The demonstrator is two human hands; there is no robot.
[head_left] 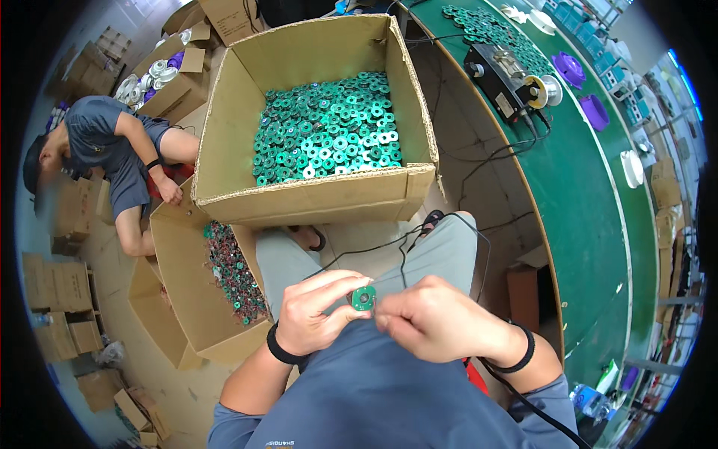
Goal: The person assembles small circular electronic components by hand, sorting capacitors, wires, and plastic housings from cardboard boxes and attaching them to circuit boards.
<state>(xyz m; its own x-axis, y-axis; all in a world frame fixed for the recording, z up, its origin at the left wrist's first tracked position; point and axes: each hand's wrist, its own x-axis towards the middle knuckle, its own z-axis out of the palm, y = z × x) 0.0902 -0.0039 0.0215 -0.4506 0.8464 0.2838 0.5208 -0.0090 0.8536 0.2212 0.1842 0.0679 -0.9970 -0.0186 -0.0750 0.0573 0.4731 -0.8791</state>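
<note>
Over my lap, my left hand (308, 313) pinches a small round green circuit board (364, 298) between thumb and fingertips. The board has a dark hole in its middle, and its face is turned up toward me. Close to its right edge is my right hand (441, 318), with fingers curled into a pinch. Whatever those fingers hold, if anything, is hidden and slightly blurred. In front of my knees stands a big cardboard box (314, 206), holding a heap of similar green ring-shaped boards (329, 131).
Left of my legs, a second cardboard box (179, 288) holds boards with reddish wires (235, 273). Another person (112, 150) sits beyond it. On the right, a green workbench (576, 224) carries a black soldering unit (493, 78), a wire spool (550, 91) and purple parts (594, 112). Black cables (407, 238) cross my legs.
</note>
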